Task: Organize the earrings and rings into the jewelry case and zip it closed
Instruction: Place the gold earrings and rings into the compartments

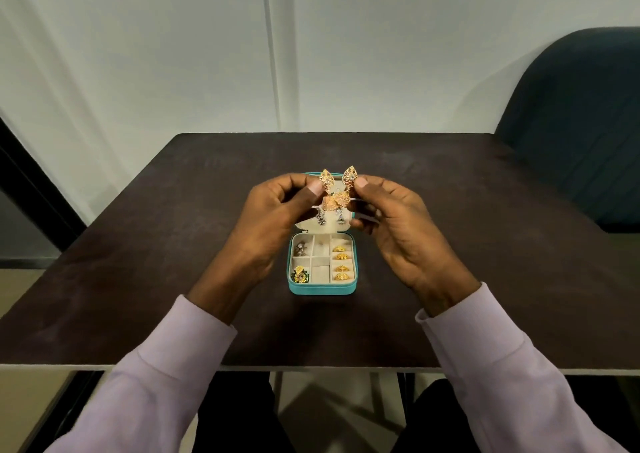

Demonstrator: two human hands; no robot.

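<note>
A small teal jewelry case [322, 289] lies open in the middle of the dark table, its lid standing up behind my hands. Several gold rings [343, 260] sit in the right-hand slots. A silver piece [300, 247] and a green-and-gold earring [300, 275] lie in the left compartments. Two small dangling earrings [322, 217] hang on the lid's inside. Above the case, my left hand [273, 224] pinches one gold leaf-topped bell earring [327, 181]. My right hand [401, 231] pinches its twin [349, 177]. The two bell parts touch between my hands.
The dark brown table [173, 244] has its near edge just above my lap. A dark blue chair [575, 123] stands at the far right corner. A pale wall rises behind the table.
</note>
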